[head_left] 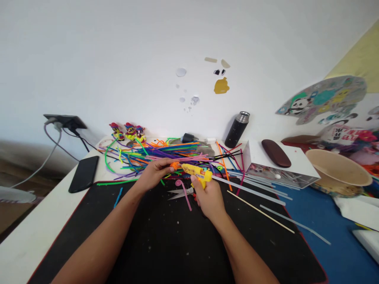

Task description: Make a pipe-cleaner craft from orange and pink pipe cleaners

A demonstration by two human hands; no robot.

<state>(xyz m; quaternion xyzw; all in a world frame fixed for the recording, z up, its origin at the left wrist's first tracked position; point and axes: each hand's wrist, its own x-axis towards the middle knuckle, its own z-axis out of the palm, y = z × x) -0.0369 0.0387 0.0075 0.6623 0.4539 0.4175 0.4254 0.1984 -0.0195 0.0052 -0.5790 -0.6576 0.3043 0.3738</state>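
Observation:
My right hand (211, 196) is wrapped round the handle of a yellow hot glue gun (196, 172), whose nozzle points left. A clear glue stick (248, 190) sticks out of its rear. At the nozzle tip, my left hand (155, 172) pinches a small orange piece of bent pipe cleaner (175, 165). Whether nozzle and orange piece touch, I cannot tell. Below the gun lies a pink pipe cleaner (186, 196) with a coiled end. Scissors (180, 193) lie beside it, their handles partly hidden by my right hand.
A heap of coloured pipe cleaners (174, 152) spreads behind my hands on the black mat (166, 244). Further back stands a black flask (237, 130). To the right are glue sticks, a wooden stick (260, 211) and a white box (284, 173). A phone (83, 174) lies left.

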